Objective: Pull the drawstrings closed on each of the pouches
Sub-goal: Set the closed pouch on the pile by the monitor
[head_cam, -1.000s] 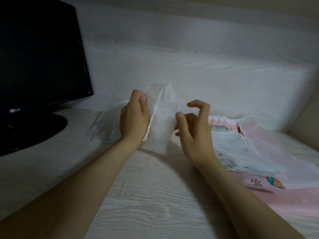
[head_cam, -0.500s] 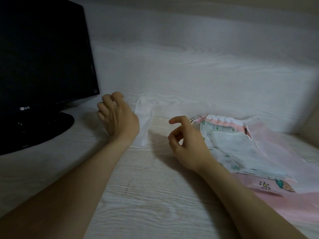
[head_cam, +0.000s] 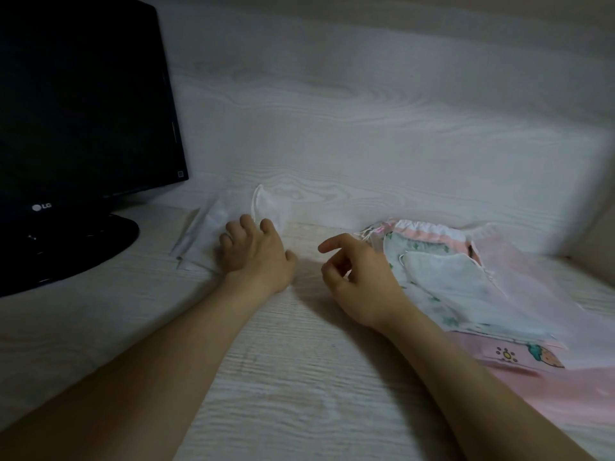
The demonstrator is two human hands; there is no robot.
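A small stack of white pouches [head_cam: 213, 224] lies at the back left of the desk, near the wall. My left hand [head_cam: 254, 256] rests palm down on its right part, fingers spread, pressing the top white pouch flat. My right hand [head_cam: 361, 281] hovers a little to the right with fingers loosely curled and nothing in them. Just right of it lies a pile of pouches: a small white one [head_cam: 446, 271] on top of a green-print one [head_cam: 429, 251], over pink ones [head_cam: 532, 387] with a cartoon print.
A black monitor [head_cam: 80, 104] on its stand [head_cam: 66, 247] fills the left side. A pale wood-grain wall [head_cam: 366, 128] runs behind the wood-grain desk [head_cam: 283, 377]. The pile of pouches spreads to the right edge of the view.
My left hand carried the white pouch leftward and down onto the stack by the monitor. My right hand let go of it and dropped toward the pile on the right.
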